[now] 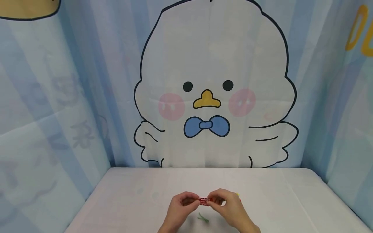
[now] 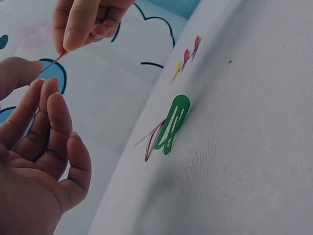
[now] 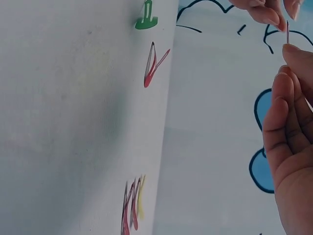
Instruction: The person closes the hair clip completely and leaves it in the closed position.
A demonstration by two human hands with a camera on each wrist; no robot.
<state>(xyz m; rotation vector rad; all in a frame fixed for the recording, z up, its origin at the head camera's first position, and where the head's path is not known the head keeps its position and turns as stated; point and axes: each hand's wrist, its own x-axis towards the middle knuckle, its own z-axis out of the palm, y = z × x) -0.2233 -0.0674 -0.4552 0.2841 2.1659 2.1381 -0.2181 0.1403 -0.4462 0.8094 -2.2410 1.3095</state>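
Observation:
Between both hands, above the table, a thin red snap hair clip (image 1: 205,201) is held by its two ends. My left hand (image 1: 181,207) pinches one end between thumb and fingertips, its other fingers loosely bent in the left wrist view. The opposite end is pinched by my right hand (image 1: 230,207). On the table below lies a green snap hair clip (image 2: 173,122), with a red clip (image 3: 150,68) beside it, its parts spread apart. Seen edge-on in the wrist views, the held clip (image 3: 287,35) shows only as a narrow strip.
To the right on the table, a yellow clip (image 2: 176,71) and two red clips (image 2: 186,58) lie in a row, mostly hidden behind my right hand in the head view. The white table (image 1: 131,194) ends at a curtain (image 1: 209,149) printed with a cartoon bird.

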